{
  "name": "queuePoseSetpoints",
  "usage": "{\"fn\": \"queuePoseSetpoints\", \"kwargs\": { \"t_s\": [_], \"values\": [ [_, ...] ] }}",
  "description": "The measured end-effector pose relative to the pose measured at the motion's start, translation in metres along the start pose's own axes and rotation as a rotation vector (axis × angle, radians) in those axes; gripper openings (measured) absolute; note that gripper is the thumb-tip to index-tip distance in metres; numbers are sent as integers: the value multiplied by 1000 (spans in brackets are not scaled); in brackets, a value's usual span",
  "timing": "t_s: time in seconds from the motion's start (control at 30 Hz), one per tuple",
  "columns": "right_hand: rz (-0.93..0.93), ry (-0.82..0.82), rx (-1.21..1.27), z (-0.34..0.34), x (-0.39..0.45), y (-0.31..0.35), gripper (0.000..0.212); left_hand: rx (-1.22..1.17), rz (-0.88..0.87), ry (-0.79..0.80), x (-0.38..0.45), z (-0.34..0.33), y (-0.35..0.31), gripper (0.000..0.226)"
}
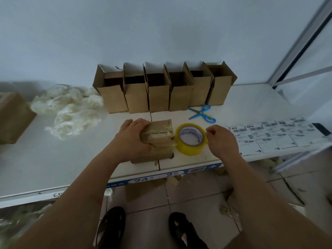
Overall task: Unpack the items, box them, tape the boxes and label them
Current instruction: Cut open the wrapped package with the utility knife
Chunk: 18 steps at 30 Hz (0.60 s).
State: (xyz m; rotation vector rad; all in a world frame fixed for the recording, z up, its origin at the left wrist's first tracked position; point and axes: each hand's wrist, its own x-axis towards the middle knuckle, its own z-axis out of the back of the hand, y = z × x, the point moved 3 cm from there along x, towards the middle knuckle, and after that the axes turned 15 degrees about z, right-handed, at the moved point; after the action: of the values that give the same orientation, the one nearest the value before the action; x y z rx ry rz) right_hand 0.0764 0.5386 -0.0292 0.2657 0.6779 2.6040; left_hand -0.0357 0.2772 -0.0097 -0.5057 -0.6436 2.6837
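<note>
A small cardboard box (159,139) with clear tape across its closed flaps lies near the table's front edge. My left hand (133,139) grips its left side, fingers curled over the top. A yellow tape roll (190,139) lies flat against the box's right side. My right hand (221,141) has its fingers curled at the roll's right rim and seems to pinch it. Several open cardboard boxes (161,88) stand in a row along the back wall. A sheet of shipping labels (273,135) lies to the right of my right hand.
Blue scissors (202,114) lie open behind the tape roll. Crumpled clear plastic wrapping (70,108) is piled at the left, beyond it a brown carton (12,117). The white table (53,159) ends just before my feet. A metal frame (305,51) rises at the right.
</note>
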Motion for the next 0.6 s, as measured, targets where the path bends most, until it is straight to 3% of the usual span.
{"fn": "queuePoseSetpoints", "kwargs": {
  "t_s": [0.13, 0.33, 0.6],
  "values": [
    [-75, 111, -83, -15, 6, -29, 35, 37, -37, -14, 0, 1, -13, 80],
    [-44, 118, -130, -27, 19, -34, 39, 68, -19, 5, 1, 3, -18, 79],
    [-91, 136, -166, -36, 23, -36, 21, 118, -13, -14, 0, 5, -17, 81]
  ]
}}
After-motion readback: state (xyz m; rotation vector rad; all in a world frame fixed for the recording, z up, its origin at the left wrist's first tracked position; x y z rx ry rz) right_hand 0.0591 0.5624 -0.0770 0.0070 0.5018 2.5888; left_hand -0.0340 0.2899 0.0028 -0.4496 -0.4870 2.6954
